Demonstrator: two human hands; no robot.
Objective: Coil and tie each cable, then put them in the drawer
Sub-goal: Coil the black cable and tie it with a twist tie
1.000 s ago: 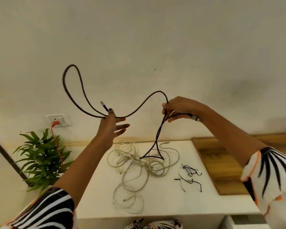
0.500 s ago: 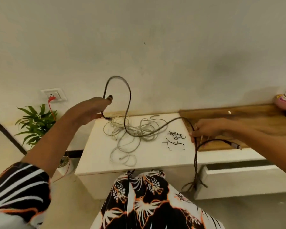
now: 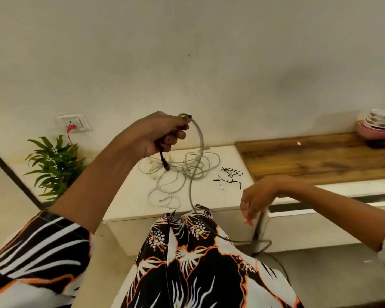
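Slack is the risk in the head view: the left hand (image 3: 158, 132), centre frame, has its fingers curled round the dark cable (image 3: 198, 152) near its plug end, and the rest arcs down past the lap to the floor at lower right. The right hand (image 3: 257, 201) hangs with relaxed fingers beside the falling run and I cannot tell whether it touches it, so loops could drag, kink, or snag the pale cables (image 3: 178, 174) heaped on the tabletop (image 3: 129, 196).

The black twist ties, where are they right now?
In the head view, the black twist ties lie loose on the white cabinet top, right of the tangled grey cables and left of the wooden counter.
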